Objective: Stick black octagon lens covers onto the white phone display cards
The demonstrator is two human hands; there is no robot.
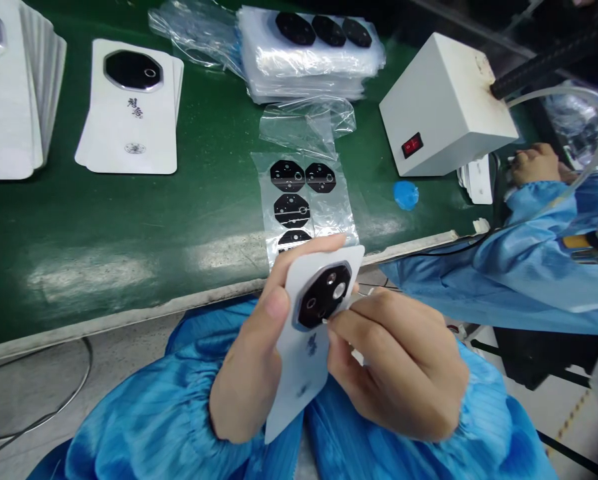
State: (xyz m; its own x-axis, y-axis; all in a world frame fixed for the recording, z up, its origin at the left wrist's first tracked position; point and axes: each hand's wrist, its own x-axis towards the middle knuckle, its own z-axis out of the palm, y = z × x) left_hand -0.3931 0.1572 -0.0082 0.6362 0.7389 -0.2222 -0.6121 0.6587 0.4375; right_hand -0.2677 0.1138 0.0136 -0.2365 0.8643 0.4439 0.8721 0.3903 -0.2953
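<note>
The left hand (246,353) holds a white card (303,393) up, just off the green table (103,220) edge. The right hand (393,363) pinches a thin white stick (336,320) at a black 8-sided lens piece (323,297) on the card. A firm card and slow tip work best.

A factory assembly line; green conveyor belt (129,213), blue anti-static smocks (499,267), rows of identical white cards (133,157).

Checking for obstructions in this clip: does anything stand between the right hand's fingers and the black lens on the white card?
Nothing visible does. The right hand pinches a thin pale item, too small to identify, whose tip meets the black octagonal lens on the white card held by the left hand.
</note>
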